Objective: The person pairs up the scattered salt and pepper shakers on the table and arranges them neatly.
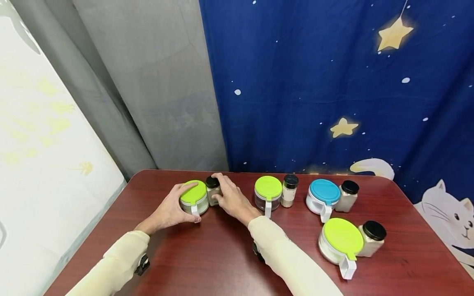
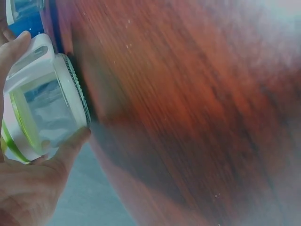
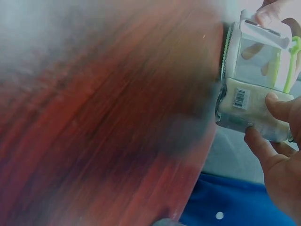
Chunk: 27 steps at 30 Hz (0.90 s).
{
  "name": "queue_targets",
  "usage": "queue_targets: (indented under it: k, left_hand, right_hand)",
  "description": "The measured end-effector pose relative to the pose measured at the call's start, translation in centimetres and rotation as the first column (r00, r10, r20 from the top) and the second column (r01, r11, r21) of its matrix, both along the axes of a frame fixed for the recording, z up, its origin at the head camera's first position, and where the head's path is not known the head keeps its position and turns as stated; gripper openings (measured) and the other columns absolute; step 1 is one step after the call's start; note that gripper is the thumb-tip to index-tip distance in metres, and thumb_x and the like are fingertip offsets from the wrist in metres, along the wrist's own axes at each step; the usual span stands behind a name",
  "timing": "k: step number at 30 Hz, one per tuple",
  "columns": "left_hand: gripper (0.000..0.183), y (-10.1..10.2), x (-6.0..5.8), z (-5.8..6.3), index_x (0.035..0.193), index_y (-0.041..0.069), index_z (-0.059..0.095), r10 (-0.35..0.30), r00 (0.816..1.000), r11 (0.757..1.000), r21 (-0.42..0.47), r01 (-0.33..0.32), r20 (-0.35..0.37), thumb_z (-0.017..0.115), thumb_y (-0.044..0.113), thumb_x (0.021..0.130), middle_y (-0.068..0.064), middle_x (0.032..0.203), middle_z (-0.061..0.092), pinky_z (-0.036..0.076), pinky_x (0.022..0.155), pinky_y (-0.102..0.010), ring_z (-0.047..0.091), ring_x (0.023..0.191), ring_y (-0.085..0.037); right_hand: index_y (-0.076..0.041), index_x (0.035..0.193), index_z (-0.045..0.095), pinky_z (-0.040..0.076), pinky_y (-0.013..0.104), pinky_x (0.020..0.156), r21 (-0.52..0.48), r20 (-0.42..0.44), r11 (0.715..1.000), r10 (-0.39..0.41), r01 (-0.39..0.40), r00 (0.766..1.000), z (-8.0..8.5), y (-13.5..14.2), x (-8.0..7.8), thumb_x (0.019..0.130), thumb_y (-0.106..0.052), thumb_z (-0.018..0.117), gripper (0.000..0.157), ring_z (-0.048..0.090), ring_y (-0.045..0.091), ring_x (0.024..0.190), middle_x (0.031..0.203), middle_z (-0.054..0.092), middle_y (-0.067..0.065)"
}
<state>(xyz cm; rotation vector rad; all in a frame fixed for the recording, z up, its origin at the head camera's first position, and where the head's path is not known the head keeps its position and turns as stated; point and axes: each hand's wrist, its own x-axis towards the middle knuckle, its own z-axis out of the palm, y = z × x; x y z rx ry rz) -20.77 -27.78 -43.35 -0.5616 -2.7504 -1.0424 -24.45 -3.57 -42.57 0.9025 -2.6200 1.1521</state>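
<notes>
At the back left of the table, my left hand [image 1: 171, 209] holds a clear seasoning jar with a lime-green lid [image 1: 194, 194]; thumb near its white handle, fingers round the far side. In the left wrist view the jar's clear wall [image 2: 51, 110] shows between thumb and fingers. Right beside it stands a square spice bottle with a black lid [image 1: 213, 190], upright on the table. My right hand [image 1: 234, 198] grips this bottle from the right. The right wrist view shows the bottle's barcode side [image 3: 242, 101], pale contents inside, against the green-lidded jar.
Rightward stand another green-lidded jar [image 1: 268, 189] with a black-capped shaker [image 1: 289, 191], and a blue-lidded jar [image 1: 324, 193] beside a black-lidded bottle [image 1: 347, 197]. Nearer front right are a green-lidded jar [image 1: 340, 240] and a black-lidded bottle [image 1: 371, 238]. Curtains [image 1: 296, 82] hang behind the table.
</notes>
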Motion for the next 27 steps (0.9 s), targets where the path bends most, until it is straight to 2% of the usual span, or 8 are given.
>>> queue_targets:
  k: [3, 6, 11, 15, 20, 24, 27]
  left_hand:
    - [0.105, 0.4, 0.5, 0.3, 0.153, 0.023, 0.047, -0.002, 1.000, 1.000, -0.018, 0.002, -0.001, 0.099, 0.036, 0.062, -0.012, 0.142, 0.042, 0.046, 0.094, -0.050, 0.051, 0.119, -0.028]
    - [0.105, 0.7, 1.6, 0.6, 0.152, 0.024, 0.048, -0.004, 1.000, 1.000, -0.025, 0.004, -0.020, 0.099, 0.036, 0.062, -0.011, 0.141, 0.043, 0.047, 0.093, -0.050, 0.052, 0.118, -0.027]
    - [0.104, 1.6, 4.5, 1.5, 0.151, 0.028, 0.050, 0.000, 0.999, 1.000, -0.027, -0.001, -0.046, 0.100, 0.036, 0.059, -0.005, 0.141, 0.045, 0.047, 0.093, -0.049, 0.052, 0.117, -0.022]
    - [0.105, 2.6, 7.1, 2.2, 0.150, 0.033, 0.050, -0.012, 0.999, 1.000, -0.022, 0.011, -0.033, 0.101, 0.037, 0.058, 0.003, 0.140, 0.044, 0.048, 0.093, -0.043, 0.051, 0.117, -0.015]
    - [0.104, 4.1, 9.6, 2.9, 0.148, 0.039, 0.050, -0.044, 0.999, 0.999, 0.010, 0.044, 0.026, 0.101, 0.039, 0.057, 0.011, 0.139, 0.043, 0.049, 0.090, -0.035, 0.053, 0.115, -0.012]
    - [0.105, 6.3, 10.7, 3.0, 0.146, 0.044, 0.049, -0.055, 0.997, 0.998, 0.007, 0.055, 0.044, 0.101, 0.043, 0.055, 0.016, 0.137, 0.041, 0.051, 0.088, -0.034, 0.054, 0.112, -0.008]
    - [0.106, 8.5, 11.1, 2.7, 0.146, 0.044, 0.047, -0.084, 0.996, 0.996, -0.012, 0.084, 0.018, 0.100, 0.047, 0.054, 0.017, 0.137, 0.039, 0.052, 0.086, -0.035, 0.055, 0.110, -0.007]
  right_hand:
    - [-0.019, 0.144, 0.045, 0.051, 0.034, 0.092, -0.006, -0.039, 1.000, 0.002, -0.002, 0.999, 0.4, 0.6, 0.7, 0.094, -0.014, 0.075, 0.058, 0.059, 0.015, 0.106, 0.131, 0.057, 0.003]
    - [-0.019, 0.143, 0.048, 0.051, 0.033, 0.091, -0.024, -0.062, 0.999, 0.020, -0.022, 0.998, 0.8, 1.3, 1.7, 0.093, -0.015, 0.077, 0.058, 0.059, 0.013, 0.107, 0.130, 0.059, 0.002]
    - [-0.020, 0.142, 0.052, 0.050, 0.029, 0.084, -0.088, -0.065, 0.995, 0.039, -0.044, 0.997, 1.8, 2.7, 4.6, 0.090, -0.018, 0.080, 0.059, 0.060, 0.013, 0.100, 0.128, 0.061, -0.003]
    - [-0.022, 0.140, 0.056, 0.050, 0.027, 0.080, -0.122, -0.067, 0.992, 0.029, -0.037, 0.997, 2.5, 4.2, 7.4, 0.088, -0.019, 0.083, 0.059, 0.060, 0.011, 0.093, 0.124, 0.063, -0.005]
    - [-0.023, 0.137, 0.058, 0.054, 0.026, 0.079, -0.181, -0.008, 0.983, 0.022, -0.023, 1.000, 2.9, 6.0, 10.6, 0.085, -0.018, 0.085, 0.059, 0.062, 0.005, 0.094, 0.124, 0.063, -0.006]
    - [-0.023, 0.136, 0.060, 0.055, 0.025, 0.080, -0.221, 0.053, 0.975, -0.015, 0.026, 0.998, 2.9, 7.9, 12.5, 0.083, -0.014, 0.087, 0.060, 0.063, 0.008, 0.102, 0.123, 0.063, -0.006]
    - [-0.022, 0.136, 0.061, 0.055, 0.024, 0.080, -0.236, 0.107, 0.968, -0.056, 0.080, 0.993, 2.6, 9.8, 13.7, 0.083, -0.011, 0.086, 0.060, 0.062, 0.011, 0.109, 0.127, 0.062, -0.006]
